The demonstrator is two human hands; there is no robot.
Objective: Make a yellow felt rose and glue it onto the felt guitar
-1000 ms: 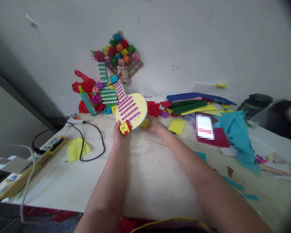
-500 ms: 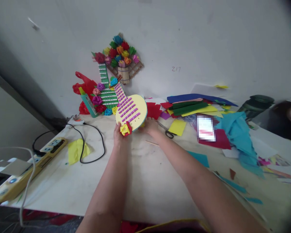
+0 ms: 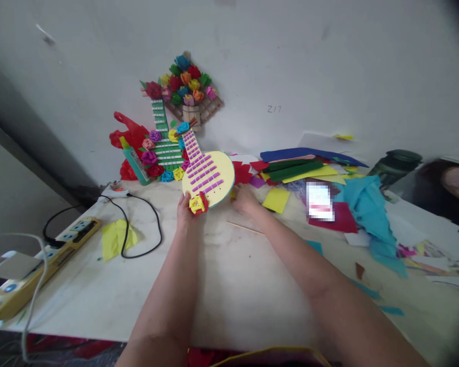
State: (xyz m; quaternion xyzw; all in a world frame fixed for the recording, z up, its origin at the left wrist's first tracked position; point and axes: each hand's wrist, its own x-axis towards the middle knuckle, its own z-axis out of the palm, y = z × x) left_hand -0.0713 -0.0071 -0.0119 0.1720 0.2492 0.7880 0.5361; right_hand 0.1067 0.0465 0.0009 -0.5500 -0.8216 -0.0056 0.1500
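My left hand (image 3: 184, 208) grips the lower left edge of a guitar-shaped craft (image 3: 208, 168), cream-faced with rows of purple strips and a blue rim. A yellow and red paper flower (image 3: 198, 203) sits at its bottom by my fingers, and blue and yellow flowers (image 3: 182, 127) decorate its neck end. My right hand (image 3: 245, 198) is closed just right of the craft's body, its fingertips around a small yellow piece (image 3: 233, 194); its shape is mostly hidden. Below my right wrist a thin wooden stick (image 3: 245, 227) lies on the table.
Behind stand a green flower-trimmed craft (image 3: 168, 153), a glue bottle (image 3: 135, 161) and a red bag (image 3: 128, 133). Coloured sheets (image 3: 294, 171), a yellow square (image 3: 277, 200) and blue crepe paper (image 3: 367, 204) lie right. A power strip (image 3: 57, 262) and black cable (image 3: 158, 224) occupy the left.
My right hand has shifted slightly right, away from the craft's edge, showing the small yellow piece at its fingertips. The craft has tilted a little. The scissors are now covered by my right hand.
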